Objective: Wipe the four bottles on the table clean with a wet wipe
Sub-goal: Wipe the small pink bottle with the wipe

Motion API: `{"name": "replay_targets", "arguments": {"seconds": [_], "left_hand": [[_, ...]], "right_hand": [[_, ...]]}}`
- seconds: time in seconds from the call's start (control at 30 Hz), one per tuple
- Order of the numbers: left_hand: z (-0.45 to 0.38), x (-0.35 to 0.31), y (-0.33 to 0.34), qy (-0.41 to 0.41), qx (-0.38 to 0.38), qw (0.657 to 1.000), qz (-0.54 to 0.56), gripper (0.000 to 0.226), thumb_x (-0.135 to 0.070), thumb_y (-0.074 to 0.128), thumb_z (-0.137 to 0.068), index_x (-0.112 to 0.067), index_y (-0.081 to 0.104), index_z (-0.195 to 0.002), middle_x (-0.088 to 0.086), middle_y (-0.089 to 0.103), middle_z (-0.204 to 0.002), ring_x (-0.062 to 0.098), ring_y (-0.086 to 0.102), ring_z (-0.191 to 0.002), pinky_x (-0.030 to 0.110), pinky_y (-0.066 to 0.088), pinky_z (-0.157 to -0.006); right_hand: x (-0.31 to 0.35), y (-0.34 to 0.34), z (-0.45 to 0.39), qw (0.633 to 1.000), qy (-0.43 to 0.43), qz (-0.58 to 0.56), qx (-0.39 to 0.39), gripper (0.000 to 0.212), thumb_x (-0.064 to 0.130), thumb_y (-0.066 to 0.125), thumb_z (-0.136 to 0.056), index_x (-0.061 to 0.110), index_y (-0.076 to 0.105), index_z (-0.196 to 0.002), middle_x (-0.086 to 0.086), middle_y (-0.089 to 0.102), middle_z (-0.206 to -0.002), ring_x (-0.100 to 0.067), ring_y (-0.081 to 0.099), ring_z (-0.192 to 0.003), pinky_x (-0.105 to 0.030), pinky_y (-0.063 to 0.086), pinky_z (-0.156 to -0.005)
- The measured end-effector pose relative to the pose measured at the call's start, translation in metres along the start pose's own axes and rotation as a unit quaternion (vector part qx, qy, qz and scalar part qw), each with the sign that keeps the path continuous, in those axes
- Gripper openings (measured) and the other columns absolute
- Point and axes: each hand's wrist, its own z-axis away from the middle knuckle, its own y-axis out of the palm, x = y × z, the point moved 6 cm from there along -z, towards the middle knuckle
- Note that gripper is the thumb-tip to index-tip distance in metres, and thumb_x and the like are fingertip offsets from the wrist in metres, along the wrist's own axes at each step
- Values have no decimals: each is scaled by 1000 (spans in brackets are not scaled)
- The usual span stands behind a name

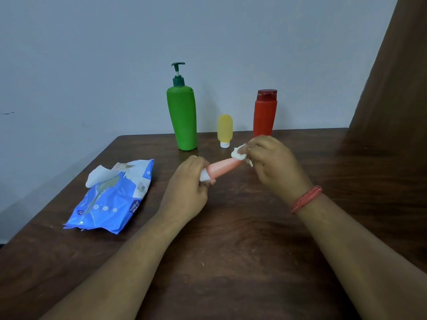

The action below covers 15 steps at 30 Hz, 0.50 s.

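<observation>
My left hand (189,183) grips a small pink bottle (221,168) by its white cap end and holds it tilted above the table. My right hand (270,162) pinches a crumpled white wet wipe (239,153) against the bottle's far tip. Behind them stand a tall green pump bottle (182,116), a small yellow bottle (224,130) upside down on its white cap, and a red bottle (264,114) with a dark red cap.
A blue wet-wipe pack (111,199) lies at the left of the dark wooden table (231,250), its flap open with a white wipe sticking out. A grey wall runs behind the table. A brown curtain (392,88) hangs at the right.
</observation>
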Motion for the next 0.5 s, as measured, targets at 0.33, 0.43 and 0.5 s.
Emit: {"name": "replay_targets", "arguments": {"seconds": [0.33,0.43,0.5], "left_hand": [[-2,-8,-7,94,-50,992,-72,34,1,77,-74,-9,64,-104,4,57,-99,21,52,-86,38,46,-69],[-1,-11,-10,113,-68,987,-89,31,2,75,-75,-9,65,-102,3,57,-99,21,49,-87,33,42,-69],[-1,-13,-10,119,-76,985,-99,31,2,76,-75,-9,65,-102,3,58,-100,19,47,-88,29,39,-70]], "right_hand": [[31,4,0,991,-120,-9,61,30,-5,72,-81,11,75,-105,-3,69,-104,-24,61,-98,-32,50,-81],[16,6,-1,995,-60,-11,76,33,-5,72,-83,14,75,-110,-3,69,-109,-22,60,-103,-33,51,-87],[1,7,1,996,-7,-23,82,33,-5,69,-86,13,74,-113,-5,69,-113,-22,60,-106,-39,53,-94]]}}
